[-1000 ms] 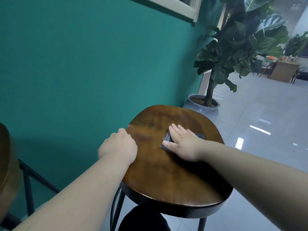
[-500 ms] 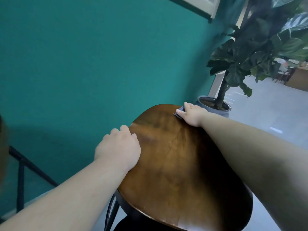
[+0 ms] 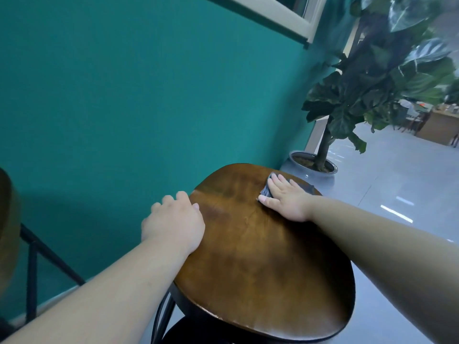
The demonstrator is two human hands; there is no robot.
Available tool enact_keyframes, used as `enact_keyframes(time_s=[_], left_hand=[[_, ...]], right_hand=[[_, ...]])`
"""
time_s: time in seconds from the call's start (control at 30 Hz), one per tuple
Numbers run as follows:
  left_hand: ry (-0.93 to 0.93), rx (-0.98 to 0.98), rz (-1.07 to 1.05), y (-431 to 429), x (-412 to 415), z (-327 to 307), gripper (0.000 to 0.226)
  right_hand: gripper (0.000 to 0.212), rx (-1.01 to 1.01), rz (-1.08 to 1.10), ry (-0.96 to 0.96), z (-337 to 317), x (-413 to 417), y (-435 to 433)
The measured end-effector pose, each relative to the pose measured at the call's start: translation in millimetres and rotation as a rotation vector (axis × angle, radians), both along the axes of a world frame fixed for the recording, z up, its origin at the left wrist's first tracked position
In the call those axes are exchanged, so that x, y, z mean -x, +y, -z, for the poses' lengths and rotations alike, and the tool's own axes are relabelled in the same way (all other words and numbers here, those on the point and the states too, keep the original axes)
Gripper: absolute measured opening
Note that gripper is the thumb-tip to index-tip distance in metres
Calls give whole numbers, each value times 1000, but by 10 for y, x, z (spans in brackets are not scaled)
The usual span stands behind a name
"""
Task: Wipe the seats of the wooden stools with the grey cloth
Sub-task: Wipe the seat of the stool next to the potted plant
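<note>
View from a head camera, looking down at a dark wooden stool whose rounded seat (image 3: 260, 256) fills the lower middle of the frame, close against a teal wall (image 3: 124, 95). My right hand (image 3: 285, 197) lies flat on the far right part of the seat, fingers straight and close together, pressing the folded grey cloth (image 3: 303, 186) down onto the wood. The cloth shows as dark edges on either side of the fingers, near the seat's far rim. My left hand (image 3: 173, 219) grips the seat's left edge, fingers curled over the rim and knuckles up, steadying the stool. I judge the step in hand to be a wiping stroke across the far portion of the seat. To do it well, I would hold the palm flat so the whole cloth stays in contact, and draw it back toward me in overlapping passes, since the broad near half of the seat lies bare under my forearm. The cloth sits close to the rim, so a push further outward could slide it off onto the floor (image 3: 397, 189). The left hand's grip matters, because pressure near the edge could tip a tall stool. A second stool (image 3: 7, 232) shows at the left border, blurred. A potted plant (image 3: 372, 90) stands beyond the seat.
</note>
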State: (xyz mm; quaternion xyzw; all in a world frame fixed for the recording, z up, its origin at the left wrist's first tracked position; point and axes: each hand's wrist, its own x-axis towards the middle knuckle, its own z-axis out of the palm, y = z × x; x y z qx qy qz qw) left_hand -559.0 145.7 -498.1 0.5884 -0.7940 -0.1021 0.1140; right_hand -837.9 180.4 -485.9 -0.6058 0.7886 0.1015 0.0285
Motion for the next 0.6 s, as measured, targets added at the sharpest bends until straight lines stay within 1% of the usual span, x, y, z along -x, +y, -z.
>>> enact_keyframes(time_s=[0.1,0.27,0.37,0.47,0.6], left_hand=[[1,-3,-11,30,-7,-31,43],[2,-13,-23,57,-14,-59,49],[6,-18,-22,56,-16,-60,49],[6,-18,-19,58,-15,-66,50],[12,-13,-17,54,-21,-61,50]], right_hand=[[88,-89,-34,-71,-86,-260,368],[98,-172,-128,-114,-249,-719,1075],[104,-206,-187,-110,-349,-954,1457],[105,-224,-204,-157,-440,-1110,1763],[111,-241,-253,-172,-423,-1224,2027]])
